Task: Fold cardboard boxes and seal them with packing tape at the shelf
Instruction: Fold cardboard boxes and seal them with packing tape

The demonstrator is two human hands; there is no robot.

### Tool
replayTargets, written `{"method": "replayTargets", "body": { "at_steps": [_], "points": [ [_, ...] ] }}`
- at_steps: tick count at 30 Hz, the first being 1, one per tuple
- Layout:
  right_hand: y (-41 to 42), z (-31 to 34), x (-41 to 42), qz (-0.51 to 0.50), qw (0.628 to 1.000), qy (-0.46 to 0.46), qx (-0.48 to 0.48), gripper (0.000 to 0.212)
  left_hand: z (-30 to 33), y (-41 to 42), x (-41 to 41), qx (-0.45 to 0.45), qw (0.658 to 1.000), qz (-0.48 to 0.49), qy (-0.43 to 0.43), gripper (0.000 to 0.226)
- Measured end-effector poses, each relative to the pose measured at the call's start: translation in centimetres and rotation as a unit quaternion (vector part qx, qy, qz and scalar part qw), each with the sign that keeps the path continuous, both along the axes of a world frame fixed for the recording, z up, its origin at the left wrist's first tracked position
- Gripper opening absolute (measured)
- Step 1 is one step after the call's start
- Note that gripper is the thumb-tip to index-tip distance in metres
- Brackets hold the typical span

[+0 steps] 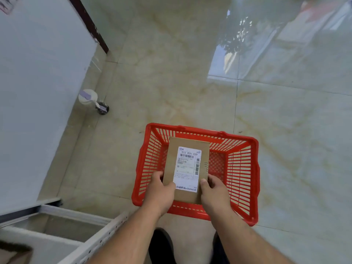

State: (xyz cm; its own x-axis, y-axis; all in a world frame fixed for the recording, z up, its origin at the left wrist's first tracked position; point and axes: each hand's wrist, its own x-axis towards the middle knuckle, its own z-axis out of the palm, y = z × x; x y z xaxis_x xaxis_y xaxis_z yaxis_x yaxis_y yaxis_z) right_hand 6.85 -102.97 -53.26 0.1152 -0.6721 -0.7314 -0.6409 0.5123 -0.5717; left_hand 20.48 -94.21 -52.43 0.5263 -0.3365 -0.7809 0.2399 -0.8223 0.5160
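Now box (pixel 187 168) between both hands, above red basket (pixel 240 168), left hand (pixel 160 193) gripping its left edge, right hand (pixel 214 193) its right, thumbs on top

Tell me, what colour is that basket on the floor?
Red, slatted plastic basket, shown in the head view.

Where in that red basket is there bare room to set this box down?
The basket shows bare mesh floor to the right of the box, up to its right wall. The near-left side is crowded: the left hand and the right hand grip the box's near end there. The floor under the box is hidden.
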Motion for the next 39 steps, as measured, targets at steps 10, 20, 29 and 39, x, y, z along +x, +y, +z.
{"method": "replayTargets", "body": {
  "at_steps": [10,20,29,39],
  "points": [
    [-0.6,-14.2,2.2,0.066,0.997,0.038,0.02,0.028,-13.7,-0.1,2.3,0.062,0.995,-0.078,-0.006,0.049],
    [0.3,-20.7,3.8,0.079,0.996,0.036,0.03,0.029,-20.9,1.1,3.3,0.105,0.992,-0.067,0.007,0.064],
    [0.9,-21.7,3.9,0.124,0.989,0.006,0.085,0.041,-22.0,1.9,4.1,0.081,0.992,-0.079,0.049,0.075],
    [1.3,-2.4,-0.9,0.151,0.98,0.053,0.119,0.059,-5.5,5.8,-2.1,0.032,0.998,0.021,0.047,0.062]
  ]
}}
